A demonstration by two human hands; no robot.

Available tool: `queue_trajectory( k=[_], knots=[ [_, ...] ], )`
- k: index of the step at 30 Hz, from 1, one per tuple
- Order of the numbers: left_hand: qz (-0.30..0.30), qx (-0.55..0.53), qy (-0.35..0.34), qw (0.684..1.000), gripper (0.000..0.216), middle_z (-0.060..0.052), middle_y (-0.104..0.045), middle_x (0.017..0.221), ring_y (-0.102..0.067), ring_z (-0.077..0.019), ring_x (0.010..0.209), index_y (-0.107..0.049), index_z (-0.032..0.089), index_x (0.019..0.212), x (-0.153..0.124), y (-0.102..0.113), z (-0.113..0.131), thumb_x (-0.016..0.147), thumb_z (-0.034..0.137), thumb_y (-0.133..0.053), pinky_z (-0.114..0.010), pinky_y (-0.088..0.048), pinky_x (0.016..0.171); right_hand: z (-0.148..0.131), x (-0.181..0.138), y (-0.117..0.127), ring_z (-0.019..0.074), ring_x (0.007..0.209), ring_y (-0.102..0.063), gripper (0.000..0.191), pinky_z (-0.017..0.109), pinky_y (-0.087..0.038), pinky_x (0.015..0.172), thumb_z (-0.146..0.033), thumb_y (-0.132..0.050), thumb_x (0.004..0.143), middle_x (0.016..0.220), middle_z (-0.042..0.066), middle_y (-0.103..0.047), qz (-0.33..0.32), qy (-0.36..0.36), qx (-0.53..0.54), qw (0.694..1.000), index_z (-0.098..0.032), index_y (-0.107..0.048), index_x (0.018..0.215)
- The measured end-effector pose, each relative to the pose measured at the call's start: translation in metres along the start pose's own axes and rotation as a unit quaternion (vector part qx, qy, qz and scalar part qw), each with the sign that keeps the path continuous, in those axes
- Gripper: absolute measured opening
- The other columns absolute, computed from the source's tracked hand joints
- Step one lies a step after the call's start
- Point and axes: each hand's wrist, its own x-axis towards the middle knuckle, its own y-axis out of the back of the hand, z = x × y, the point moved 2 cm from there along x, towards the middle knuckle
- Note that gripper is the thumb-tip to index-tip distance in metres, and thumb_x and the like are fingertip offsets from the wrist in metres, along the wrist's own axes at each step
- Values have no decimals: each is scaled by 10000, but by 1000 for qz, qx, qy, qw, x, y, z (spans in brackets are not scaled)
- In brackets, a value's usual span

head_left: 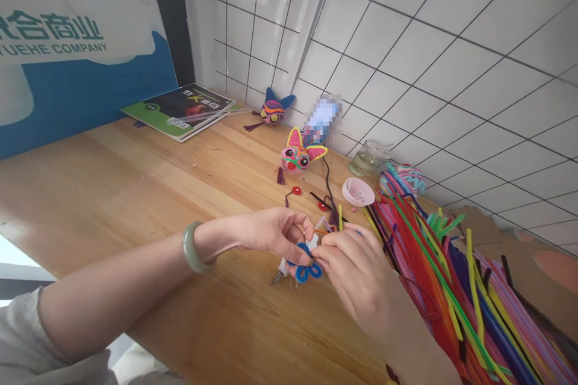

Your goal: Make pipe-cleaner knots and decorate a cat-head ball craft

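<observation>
In the middle of the head view, my left hand [275, 234] pinches a blue pipe cleaner [309, 272] bent into several loops. My right hand [354, 267] meets it from the right, its thumb and fingertips closed on the same blue piece. The fingers hide part of the piece. Below and behind the hands lies a white tool with a metal tip [277, 277], mostly covered, possibly a glue gun. Just beyond the fingers are loose pipe cleaner bits [340, 216] and a red bead-like piece [296, 190] with a cord.
A big bundle of coloured pipe cleaners [445, 280] fills the right side. Farther back stand a pink bowl [358, 192], a glass jar [368, 157], two eared animal heads [295, 158] and a lit phone [323, 117] against the tiled wall. A book [180, 109] lies back left.
</observation>
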Motion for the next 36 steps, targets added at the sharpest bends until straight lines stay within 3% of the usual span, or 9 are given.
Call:
queue_trajectory(
  k=[7,11,14,20,36],
  knots=[
    [27,24,-10,999,386,41,-666,681,-639,-78,590,-490,159,855,0,-1,1,631,195,-803,-186,-503,578,-7,4,1,212,873,-558,249,474,-350,932,-52,-379,913,895,80,-647,22,25,-63,997,-131,-614,926],
    [40,57,-28,997,335,33,-670,707,-641,-83,612,-489,163,870,-1,-3,2,672,143,-758,-189,-491,582,2,2,1,225,891,-549,190,454,-378,867,-73,-464,897,955,88,-660,20,27,-61,998,-133,-626,973],
    [44,83,-38,995,304,18,-670,743,-641,-89,636,-480,168,885,-1,-4,2,703,124,-720,-200,-491,590,6,0,1,218,847,-534,168,426,-382,800,-112,-476,909,888,74,-657,14,17,-48,999,-138,-633,963],
    [48,112,-41,992,312,17,-640,748,-614,-85,649,-476,172,910,-1,-6,3,706,114,-705,-201,-476,600,6,1,2,220,856,-518,179,412,-370,794,-111,-462,913,892,80,-643,2,2,-50,999,-140,-634,953],
    [60,64,-64,994,285,35,-592,719,-561,-61,619,-419,169,822,1,-10,2,716,89,-671,-173,-417,564,4,1,-2,196,816,-544,150,362,-331,757,-148,-484,915,793,44,-678,54,-21,-90,994,-162,-634,919]
  ],
)
